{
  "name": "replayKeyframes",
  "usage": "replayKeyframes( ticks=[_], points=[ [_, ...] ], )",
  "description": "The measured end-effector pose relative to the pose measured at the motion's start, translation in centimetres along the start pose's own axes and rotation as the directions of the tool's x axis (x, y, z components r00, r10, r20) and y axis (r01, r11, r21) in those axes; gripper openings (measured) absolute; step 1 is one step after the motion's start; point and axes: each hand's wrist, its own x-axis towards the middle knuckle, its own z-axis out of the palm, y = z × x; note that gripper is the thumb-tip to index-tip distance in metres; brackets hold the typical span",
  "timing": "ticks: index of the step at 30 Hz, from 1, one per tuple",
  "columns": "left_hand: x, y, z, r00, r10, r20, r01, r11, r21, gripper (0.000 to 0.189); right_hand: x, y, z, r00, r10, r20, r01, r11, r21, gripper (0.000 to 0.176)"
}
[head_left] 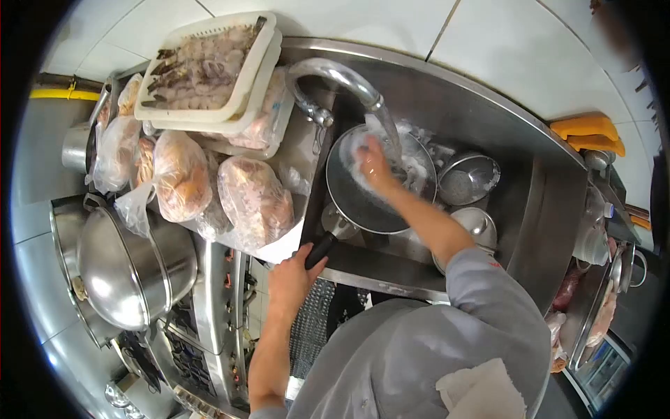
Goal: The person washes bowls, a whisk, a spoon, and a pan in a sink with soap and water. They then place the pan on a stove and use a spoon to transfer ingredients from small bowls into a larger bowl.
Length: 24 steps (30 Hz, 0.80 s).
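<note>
A wide frying pan [353, 201] is tilted in the metal sink, with water and white suds inside. Its black handle [321, 250] points toward me, and my left hand [293, 274] is closed around it. Inside the pan, my right hand [373, 166] is close to the suds, beside the running stream. Motion and foam smear its fingers, so whatever they may hold is hidden. The curved faucet [342, 73] pours water into the pan from above. Right of the pan stand a metal pot [469, 179] with cloudy water and a rounded metal lid or bowl [476, 227].
On the left counter, trays of peeled shrimp [202, 66] are stacked near bagged meat [255, 199]. A large steel wok or pot [115, 269] sits near the stove burners [188, 363]. Orange cloths or gloves [587, 133] lie at the sink's right rim [516, 105].
</note>
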Motion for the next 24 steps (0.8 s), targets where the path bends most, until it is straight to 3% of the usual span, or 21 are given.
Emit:
replayKeyframes(
  ticks=[2, 3, 5, 6, 7, 9, 11, 13, 15, 16, 19, 20, 21, 24],
  points=[
    [-0.3, 0.1, -0.3, 0.999, -0.024, 0.028, 0.025, 1.0, -0.009, 0.048, -4.6, -1.1, 2.4, 0.991, -0.061, 0.123, 0.047, 0.992, 0.118, 0.04],
    [-0.2, 0.1, -0.3, 0.999, -0.018, 0.027, 0.018, 1.0, 0.006, 0.048, -5.8, -0.4, 3.3, 0.871, -0.432, 0.232, 0.48, 0.849, -0.221, 0.046],
    [-0.2, -0.2, 0.0, 1.0, -0.006, 0.018, 0.005, 1.0, 0.031, 0.048, -7.2, -2.9, 2.8, 0.881, -0.142, 0.451, 0.297, 0.908, -0.296, 0.053],
    [-0.3, -0.3, -0.1, 1.0, 0.025, 0.016, -0.025, 0.999, 0.035, 0.045, -5.2, -1.7, 3.3, 0.901, -0.141, 0.409, 0.194, 0.977, -0.092, 0.06],
    [-0.2, -0.2, -0.1, 1.0, 0.017, 0.017, -0.018, 0.999, 0.029, 0.045, -3.0, -1.2, 4.2, 0.961, -0.162, 0.223, 0.157, 0.987, 0.04, 0.064],
    [-0.2, -0.3, 0.0, 0.999, -0.001, 0.033, 0.0, 1.0, 0.026, 0.045, -2.1, -5.2, 3.7, 0.999, 0.019, 0.031, -0.025, 0.982, 0.185, 0.066],
    [-0.5, -0.2, -0.1, 0.999, -0.005, 0.049, 0.003, 0.999, 0.038, 0.045, -4.2, -1.3, 6.2, 0.989, -0.052, 0.139, 0.009, 0.957, 0.29, 0.067],
    [-0.1, -0.3, -0.1, 0.999, 0.006, 0.039, -0.008, 0.999, 0.037, 0.046, -6.8, -2.7, 4.3, 0.919, -0.066, 0.389, -0.02, 0.977, 0.213, 0.078],
    [-0.2, -0.8, 0.7, 1.0, 0.022, 0.021, -0.023, 0.999, 0.031, 0.046, -3.1, -3.2, 4.7, 0.973, -0.013, 0.231, -0.048, 0.965, 0.258, 0.081],
    [-0.7, -0.7, 0.6, 0.999, 0.016, 0.028, -0.017, 0.999, 0.042, 0.046, -1.5, -4.5, 5.1, 1.0, -0.025, -0.014, 0.027, 0.988, 0.151, 0.083],
    [-0.7, -0.1, 0.2, 1.0, -0.007, 0.0, 0.007, 0.999, 0.032, 0.045, -7.0, -4.8, 3.3, 0.939, -0.108, 0.328, 0.051, 0.983, 0.178, 0.078],
    [-0.9, -0.3, 0.3, 1.0, -0.011, -0.003, 0.011, 1.0, 0.014, 0.046, -10.2, -4.0, 1.0, 0.859, -0.188, 0.476, 0.132, 0.98, 0.148, 0.066],
    [-0.5, -0.3, 0.3, 1.0, -0.008, -0.021, 0.008, 1.0, -0.008, 0.046, -12.2, -3.7, -1.8, 0.806, 0.025, 0.592, 0.016, 0.998, -0.063, 0.052],
    [-0.4, -0.7, 0.4, 0.999, 0.012, -0.035, -0.013, 0.999, -0.04, 0.046, -13.8, -3.4, -10.3, 0.694, 0.15, 0.704, 0.317, 0.814, -0.487, 0.038]
  ],
)
